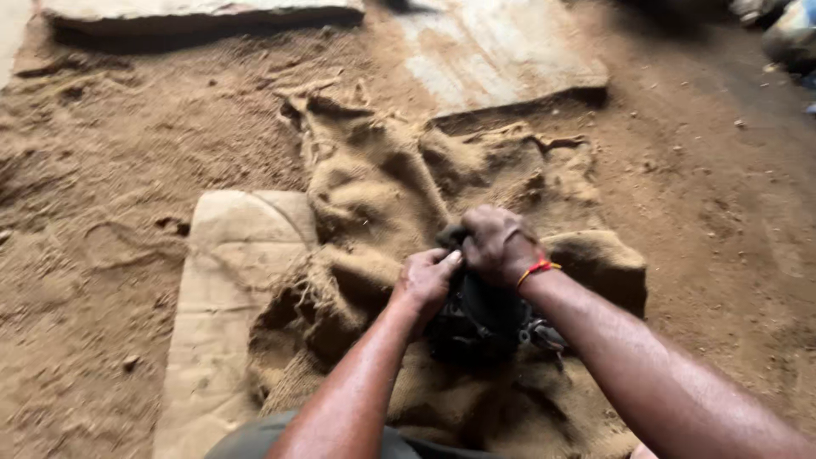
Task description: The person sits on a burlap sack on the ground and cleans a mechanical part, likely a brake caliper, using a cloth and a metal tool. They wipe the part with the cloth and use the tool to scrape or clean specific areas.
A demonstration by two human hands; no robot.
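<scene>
Both hands work at one dark, greasy metal part (476, 323) sitting on a rumpled burlap sack (382, 187). Left hand (425, 280) curls its fingers tight against the part's top, and right hand (497, 245) clamps down over it. Sack lies partly over flattened cardboard (229, 280) on sandy ground (102, 170).

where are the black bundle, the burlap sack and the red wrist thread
black bundle (476, 327), head view, on its dark middle below the hands
burlap sack (374, 187), head view, on its rumpled upper part
red wrist thread (535, 269), head view, on the band at the right wrist
</scene>
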